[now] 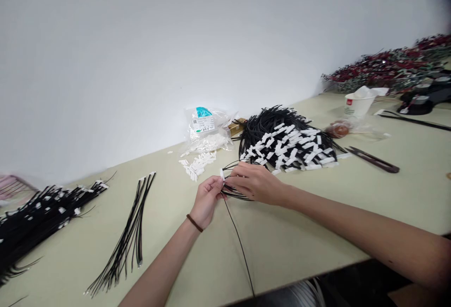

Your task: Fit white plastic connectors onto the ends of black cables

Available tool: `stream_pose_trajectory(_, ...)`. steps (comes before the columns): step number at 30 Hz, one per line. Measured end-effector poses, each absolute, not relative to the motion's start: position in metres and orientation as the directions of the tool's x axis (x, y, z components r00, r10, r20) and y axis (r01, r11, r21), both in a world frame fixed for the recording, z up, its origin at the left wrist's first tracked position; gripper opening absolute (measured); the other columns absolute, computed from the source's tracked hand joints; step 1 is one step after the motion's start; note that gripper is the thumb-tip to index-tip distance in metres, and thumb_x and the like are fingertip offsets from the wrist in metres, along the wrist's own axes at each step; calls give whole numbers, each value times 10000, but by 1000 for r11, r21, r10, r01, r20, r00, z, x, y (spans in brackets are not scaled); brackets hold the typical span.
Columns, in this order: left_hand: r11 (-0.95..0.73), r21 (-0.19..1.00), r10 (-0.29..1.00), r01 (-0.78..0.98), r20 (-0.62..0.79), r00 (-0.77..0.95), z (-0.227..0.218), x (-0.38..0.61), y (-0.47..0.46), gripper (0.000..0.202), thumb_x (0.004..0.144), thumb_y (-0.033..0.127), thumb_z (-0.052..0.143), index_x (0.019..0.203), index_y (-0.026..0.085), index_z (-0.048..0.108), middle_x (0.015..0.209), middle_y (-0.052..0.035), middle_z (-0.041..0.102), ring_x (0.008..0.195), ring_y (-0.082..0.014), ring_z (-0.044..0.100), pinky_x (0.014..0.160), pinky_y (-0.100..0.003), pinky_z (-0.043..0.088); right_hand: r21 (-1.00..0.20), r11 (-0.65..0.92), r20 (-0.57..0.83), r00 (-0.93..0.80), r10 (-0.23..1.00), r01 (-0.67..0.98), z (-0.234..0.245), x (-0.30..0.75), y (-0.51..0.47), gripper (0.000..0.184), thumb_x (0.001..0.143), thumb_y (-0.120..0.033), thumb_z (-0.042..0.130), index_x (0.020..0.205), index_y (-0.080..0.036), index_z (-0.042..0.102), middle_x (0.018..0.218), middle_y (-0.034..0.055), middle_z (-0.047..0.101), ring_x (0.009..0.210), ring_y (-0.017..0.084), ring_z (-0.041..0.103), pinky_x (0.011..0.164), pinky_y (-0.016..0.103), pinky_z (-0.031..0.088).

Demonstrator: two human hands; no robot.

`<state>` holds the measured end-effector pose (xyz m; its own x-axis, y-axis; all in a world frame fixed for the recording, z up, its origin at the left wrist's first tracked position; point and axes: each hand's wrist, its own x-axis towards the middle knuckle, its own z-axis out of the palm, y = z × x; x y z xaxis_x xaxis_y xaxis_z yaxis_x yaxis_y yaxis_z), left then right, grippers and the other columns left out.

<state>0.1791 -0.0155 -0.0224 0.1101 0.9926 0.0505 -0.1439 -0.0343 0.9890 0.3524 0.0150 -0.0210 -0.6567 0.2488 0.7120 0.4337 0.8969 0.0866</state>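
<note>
My left hand (207, 198), with a brown band at the wrist, pinches a small white plastic connector (221, 174) at its fingertips. From the right my right hand (260, 184) meets it, its fingers closed on thin black wires (239, 196) close to the connector. Whether a wire end sits inside the connector I cannot tell, as the fingers cover it. One single black wire (237, 234) hangs from between the hands toward the table's front edge. Just behind my hands lies a big coiled bundle of black cables (278, 126) with many white connectors at its ends.
Loose white connectors (197, 165) lie before a clear plastic bag (207, 130). Left are a small group of black wires (132, 222) and a larger pile (38, 217). Thread snips (375, 159), a paper cup (357, 105) and red-and-green wires (380, 69) are right. A wall closes the back.
</note>
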Motion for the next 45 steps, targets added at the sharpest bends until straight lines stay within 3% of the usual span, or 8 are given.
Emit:
stream_pose_trajectory(28, -19, 991, 994, -131, 33, 108, -23, 181, -16, 249, 672, 373, 677, 704, 134, 612, 651, -29, 611, 594, -116, 520, 516, -216, 407, 90, 892, 701, -665, 259, 443, -22, 353, 15, 244, 919, -223, 369, 873, -167, 602, 773, 34, 531, 707, 132, 425, 614, 240, 311)
stream_pose_trajectory(45, -24, 981, 989, -192, 51, 137, -22, 179, -16, 243, 688, 365, 670, 711, 130, 608, 727, -37, 621, 611, -108, 524, 513, -217, 399, 87, 868, 825, -524, 212, 488, -21, 353, 17, 229, 911, -224, 410, 791, -171, 597, 716, 15, 559, 681, 114, 447, 564, 226, 289)
